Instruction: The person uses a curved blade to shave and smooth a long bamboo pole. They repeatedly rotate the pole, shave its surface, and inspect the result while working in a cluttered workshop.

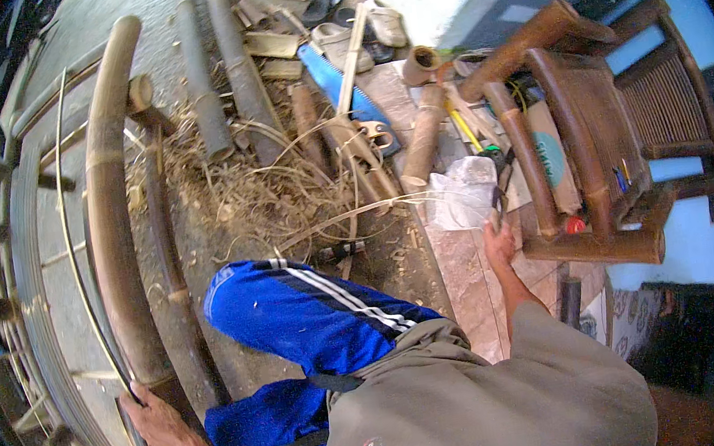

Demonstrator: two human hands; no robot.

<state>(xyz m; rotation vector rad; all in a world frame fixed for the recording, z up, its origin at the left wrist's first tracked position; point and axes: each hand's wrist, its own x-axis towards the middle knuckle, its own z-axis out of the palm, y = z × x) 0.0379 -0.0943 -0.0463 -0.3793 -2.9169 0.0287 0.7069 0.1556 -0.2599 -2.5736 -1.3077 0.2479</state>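
Observation:
On the left, my left hand is closed around a long, thin bamboo strip, beside the lower end of a thick bamboo pole. The strip rises from the hand and curves along the pole's left side. My right hand reaches out over the tiles and is closed on a slim dark tool, whose exact kind is too small to tell. Touching or just behind that tool lies a white plastic bag. The fingers of the right hand are partly hidden.
A brown bamboo chair stands at the right. Bamboo shavings cover the floor ahead, near a blue handsaw, a yellow tool and cut bamboo tubes. Clogs lie farther back. Bamboo framing lines the left.

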